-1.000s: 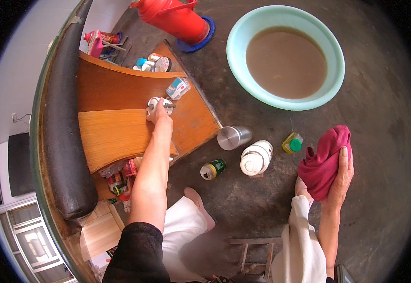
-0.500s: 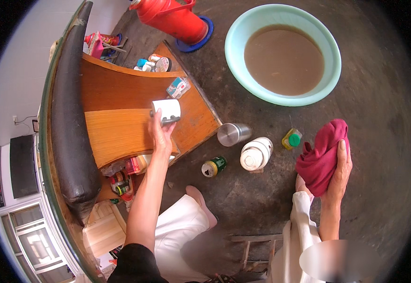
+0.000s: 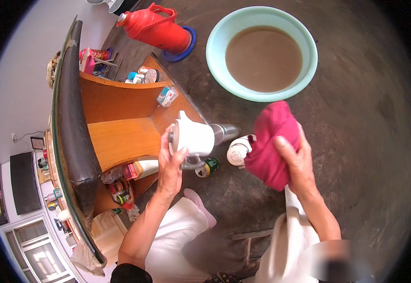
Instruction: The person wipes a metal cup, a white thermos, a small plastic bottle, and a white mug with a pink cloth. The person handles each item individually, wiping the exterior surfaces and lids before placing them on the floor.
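Above the low wooden cabinet's edge, my left hand (image 3: pixel 169 167) is closed around a white jug (image 3: pixel 195 137), fingers and thumb at one end of it. The jug is tilted on its side; a small spout points up and a grey handle hangs below. My right hand (image 3: pixel 298 162) grips a bunched dark-red cloth (image 3: pixel 272 146), thumb pressed on top. The cloth is a short way right of the jug, apart from it. Behind them on the floor are a steel cylinder (image 3: pixel 225 133), partly covered by the jug, and a white bottle (image 3: pixel 238 152), partly covered by the cloth.
A pale green basin (image 3: pixel 215 56) of murky brown water stands ahead. Left of it is a red thermos flask (image 3: pixel 160 33) on a blue base. The wooden cabinet (image 3: pixel 120 141) holds small packages. A green can (image 3: pixel 208 167) stands near my pink shoe (image 3: pixel 199 206).
My left hand has brought the white jug rightward and nearer, out from over the cabinet. My right hand has moved the cloth left toward it. The view has shifted slightly.
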### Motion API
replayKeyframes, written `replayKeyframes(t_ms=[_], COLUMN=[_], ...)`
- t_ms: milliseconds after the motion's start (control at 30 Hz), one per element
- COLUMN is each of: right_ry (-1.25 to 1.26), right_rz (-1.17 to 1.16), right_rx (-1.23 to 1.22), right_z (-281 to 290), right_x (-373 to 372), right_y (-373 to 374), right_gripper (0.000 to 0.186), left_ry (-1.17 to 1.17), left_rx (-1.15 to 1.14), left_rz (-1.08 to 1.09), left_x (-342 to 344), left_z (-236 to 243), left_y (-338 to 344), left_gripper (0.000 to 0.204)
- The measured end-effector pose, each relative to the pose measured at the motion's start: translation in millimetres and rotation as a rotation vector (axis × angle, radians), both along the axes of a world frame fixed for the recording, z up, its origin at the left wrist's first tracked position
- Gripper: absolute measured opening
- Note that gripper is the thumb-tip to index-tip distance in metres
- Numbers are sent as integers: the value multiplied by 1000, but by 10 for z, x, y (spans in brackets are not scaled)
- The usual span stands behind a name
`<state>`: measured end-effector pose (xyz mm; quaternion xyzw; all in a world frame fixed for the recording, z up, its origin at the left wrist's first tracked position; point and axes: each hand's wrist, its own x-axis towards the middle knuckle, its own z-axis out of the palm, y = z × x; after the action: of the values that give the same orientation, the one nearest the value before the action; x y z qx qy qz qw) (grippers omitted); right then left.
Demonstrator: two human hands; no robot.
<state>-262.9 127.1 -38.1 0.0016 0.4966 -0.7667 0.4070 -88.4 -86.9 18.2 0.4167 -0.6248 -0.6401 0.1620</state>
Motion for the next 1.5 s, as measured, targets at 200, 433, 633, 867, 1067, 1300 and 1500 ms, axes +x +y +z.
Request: replayKeyframes(t_ms=[200,433,633,867,1067,1300,1500], right_ry=[791,569,-173,-441,-47,455,409], right_rz=[206,318,394,479,572,838,591], right_rx=[-162,-64,-232,-352,-298,-194,-152], right_z=[205,155,43,-82,-38,144,-38], right_x=[284,294,217,440,533,344,404], right_y=[-401,-522,-553,-510,-443,-190,-117], right_gripper=[72,56,48,48,53,55,54], left_ry=[-1,-90,-40,37,29,55,185], left_rx=[-83,-202,-92,-49,-54,145,327], left_rz=[-63,-55,60,123,175,334,348], left_x=[40,208,199,89,182,396,283], left_z=[128,307,407,395,369,326,349], left_y=[445,702,711,735,603,358,323], left_gripper=[81,86,94,98,90,70,73])
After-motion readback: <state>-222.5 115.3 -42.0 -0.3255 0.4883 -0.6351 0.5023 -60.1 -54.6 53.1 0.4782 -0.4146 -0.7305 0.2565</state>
